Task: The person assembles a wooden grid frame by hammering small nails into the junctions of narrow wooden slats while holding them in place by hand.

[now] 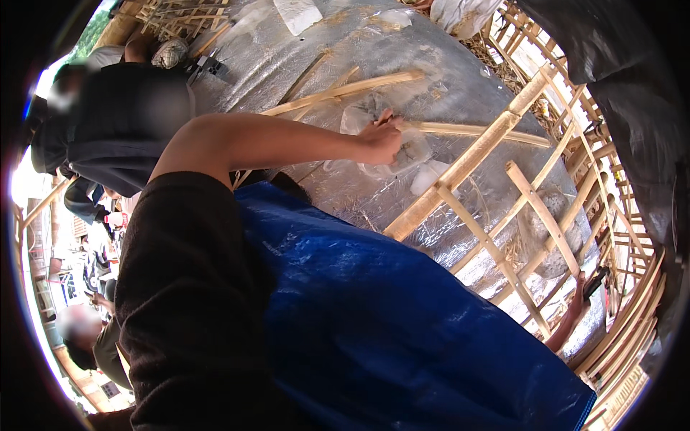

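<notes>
My left hand [384,140] reaches across from the left over a crumpled clear plastic bag [356,118]. Its fingers are closed together, and whatever they pinch is too small or hidden to make out. The end of a bamboo strip [474,130] lies right beside those fingers. At the lower right, my right hand [577,305] is closed round a dark, short object [595,283], whose kind I cannot tell. Between the hands stands a lattice of bamboo strips [496,251] joined crosswise to a thicker bamboo pole [467,165].
A blue tarp [402,316] covers my lap. Silvery sheeting [417,50] lies on the ground, with loose bamboo pieces [352,85] on it. A person in dark clothing [129,115] is close at the left. Long bamboo strips [632,316] are stacked at the right edge.
</notes>
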The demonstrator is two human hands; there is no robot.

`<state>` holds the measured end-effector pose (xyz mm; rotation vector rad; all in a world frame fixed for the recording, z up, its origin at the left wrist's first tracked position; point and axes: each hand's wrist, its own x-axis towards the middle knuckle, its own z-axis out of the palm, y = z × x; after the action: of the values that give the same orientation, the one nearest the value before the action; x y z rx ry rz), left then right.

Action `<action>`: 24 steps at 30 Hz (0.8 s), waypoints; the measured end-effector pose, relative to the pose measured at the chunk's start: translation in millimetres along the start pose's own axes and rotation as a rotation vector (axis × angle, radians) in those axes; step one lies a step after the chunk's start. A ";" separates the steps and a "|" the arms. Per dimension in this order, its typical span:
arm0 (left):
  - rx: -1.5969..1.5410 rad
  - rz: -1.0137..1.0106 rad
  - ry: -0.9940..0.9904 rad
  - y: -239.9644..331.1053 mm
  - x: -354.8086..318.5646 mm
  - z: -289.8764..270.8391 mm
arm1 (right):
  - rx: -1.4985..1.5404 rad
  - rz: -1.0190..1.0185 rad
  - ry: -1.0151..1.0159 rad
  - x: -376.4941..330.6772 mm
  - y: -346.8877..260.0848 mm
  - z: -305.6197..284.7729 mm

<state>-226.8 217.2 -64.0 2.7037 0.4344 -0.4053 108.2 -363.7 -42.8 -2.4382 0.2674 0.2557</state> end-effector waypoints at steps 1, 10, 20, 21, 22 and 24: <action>0.001 0.004 -0.004 -1.8 1.1 3.4 | 0.003 0.000 -0.005 -1.9 0.1 1.1; -0.035 -0.105 0.044 18.7 -9.1 15.5 | 0.016 0.010 0.012 -1.5 11.8 -7.1; -0.067 -0.182 0.021 29.1 -16.2 6.2 | 0.034 0.030 0.022 -13.1 14.8 -6.6; -0.053 -0.205 0.014 26.6 -15.7 12.1 | 0.041 0.031 0.018 -14.4 15.1 -5.4; -0.044 -0.202 0.015 24.6 -14.8 17.3 | 0.050 0.032 0.015 -16.3 15.1 -3.0; 0.045 -0.259 0.061 30.8 -0.2 29.4 | 0.068 0.043 0.028 -16.5 21.9 -9.8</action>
<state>-222.7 178.1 -80.5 2.7159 0.8074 -0.4068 87.9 -384.5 -44.2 -2.3723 0.3357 0.2278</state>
